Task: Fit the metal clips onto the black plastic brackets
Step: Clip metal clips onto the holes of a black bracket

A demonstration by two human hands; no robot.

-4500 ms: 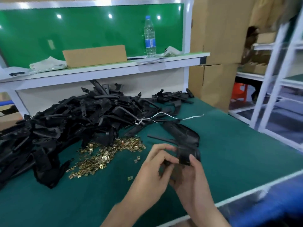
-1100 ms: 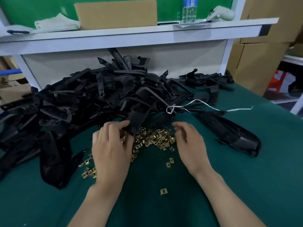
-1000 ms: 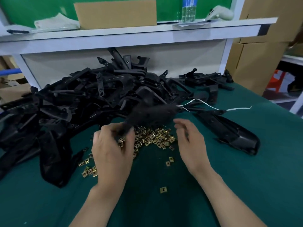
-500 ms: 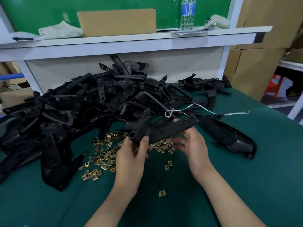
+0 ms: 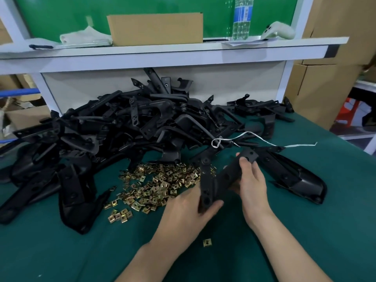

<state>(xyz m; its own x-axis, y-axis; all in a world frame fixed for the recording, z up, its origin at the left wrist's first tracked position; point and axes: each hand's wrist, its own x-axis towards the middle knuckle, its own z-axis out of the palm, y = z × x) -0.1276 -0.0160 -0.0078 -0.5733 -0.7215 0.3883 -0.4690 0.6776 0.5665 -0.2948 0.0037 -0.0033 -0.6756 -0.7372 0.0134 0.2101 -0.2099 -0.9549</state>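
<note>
Both hands hold one angled black plastic bracket above the green table. My left hand grips its lower end, thumb over the edge. My right hand holds the upper arm, thumb on top near a hole. A heap of brass-coloured metal clips lies just left of the hands. One stray clip lies between my forearms. A big pile of black brackets fills the left and back of the table.
A separate black bracket lies right of my hands, with a white string behind it. A white shelf overhangs the pile, carrying a cardboard box and a water bottle. Cartons stand at right.
The hands reached to the pile, my left hand pulled out a bracket, and both hands now hold it nearer and turned more upright. The earlier bracket lies on the table at right.
</note>
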